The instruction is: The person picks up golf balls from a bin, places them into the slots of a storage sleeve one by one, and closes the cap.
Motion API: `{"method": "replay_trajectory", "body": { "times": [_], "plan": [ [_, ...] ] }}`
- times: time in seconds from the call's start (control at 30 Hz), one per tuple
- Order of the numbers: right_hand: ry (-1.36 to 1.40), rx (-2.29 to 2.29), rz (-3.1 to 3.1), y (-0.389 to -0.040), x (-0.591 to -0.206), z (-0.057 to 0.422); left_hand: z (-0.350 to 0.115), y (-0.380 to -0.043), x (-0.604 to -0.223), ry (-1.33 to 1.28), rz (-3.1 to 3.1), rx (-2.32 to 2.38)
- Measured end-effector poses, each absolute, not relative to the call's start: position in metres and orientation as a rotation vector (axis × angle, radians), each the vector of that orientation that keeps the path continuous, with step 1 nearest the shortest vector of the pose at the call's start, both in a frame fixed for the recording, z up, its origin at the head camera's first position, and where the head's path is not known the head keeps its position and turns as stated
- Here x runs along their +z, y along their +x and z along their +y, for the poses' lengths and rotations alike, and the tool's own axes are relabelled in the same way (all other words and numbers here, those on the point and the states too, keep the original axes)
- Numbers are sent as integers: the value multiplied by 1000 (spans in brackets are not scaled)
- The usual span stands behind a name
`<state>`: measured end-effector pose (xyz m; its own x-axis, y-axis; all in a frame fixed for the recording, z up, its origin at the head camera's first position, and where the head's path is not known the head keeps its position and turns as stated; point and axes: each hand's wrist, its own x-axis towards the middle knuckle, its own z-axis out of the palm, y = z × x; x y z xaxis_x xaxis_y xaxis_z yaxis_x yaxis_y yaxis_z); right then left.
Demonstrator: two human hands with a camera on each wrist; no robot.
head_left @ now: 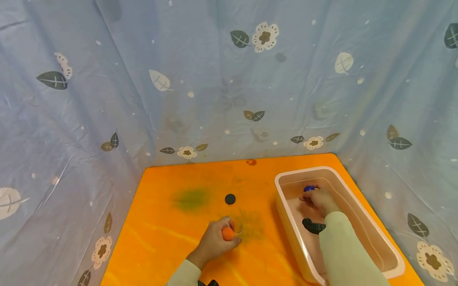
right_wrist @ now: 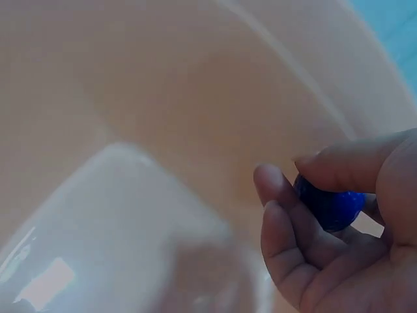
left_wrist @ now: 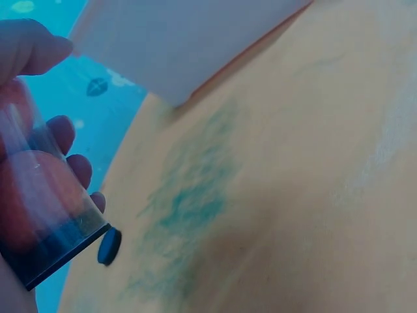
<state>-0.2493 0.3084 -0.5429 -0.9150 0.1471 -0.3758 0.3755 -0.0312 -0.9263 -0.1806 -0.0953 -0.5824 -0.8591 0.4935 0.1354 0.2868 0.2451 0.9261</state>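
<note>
My left hand (head_left: 216, 240) grips a clear plastic tube (left_wrist: 55, 176) over the table, fingers and thumb wrapped round its side. Inside the tube sits an orange ball (head_left: 228, 233), visible through the wall in the left wrist view too. My right hand (head_left: 321, 200) is inside a pale pink plastic tub (head_left: 297, 238) and pinches a dark blue, dimpled ball (right_wrist: 332, 202) between thumb and fingers. On the table, just beyond the left hand, lies a small black disc (head_left: 230, 199).
The orange table (head_left: 171, 238) has a green smudge (head_left: 191, 198) left of the disc and fainter marks near the tub. Patterned blue curtains (head_left: 214, 79) enclose the table at the back and sides. The tub's high rim stands between the two hands.
</note>
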Motion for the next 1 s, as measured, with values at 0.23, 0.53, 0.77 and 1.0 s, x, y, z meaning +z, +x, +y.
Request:
{"method": "replay_trajectory", "body": {
  "times": [0.23, 0.53, 0.77, 1.0],
  "plan": [
    [392, -1903, 2328, -238, -513, 294, -95, -179, -581, 738, 2327, 1673],
    [159, -1950, 2401, -220, -474, 265, -94, -181, -582, 760, 2329, 1694],
    [20, -2052, 2377, -209, -462, 243, -94, -182, -578, 756, 2341, 1668],
    [-99, -2164, 2303, -188, -453, 214, -95, -183, -578, 763, 2344, 1670]
  ]
}}
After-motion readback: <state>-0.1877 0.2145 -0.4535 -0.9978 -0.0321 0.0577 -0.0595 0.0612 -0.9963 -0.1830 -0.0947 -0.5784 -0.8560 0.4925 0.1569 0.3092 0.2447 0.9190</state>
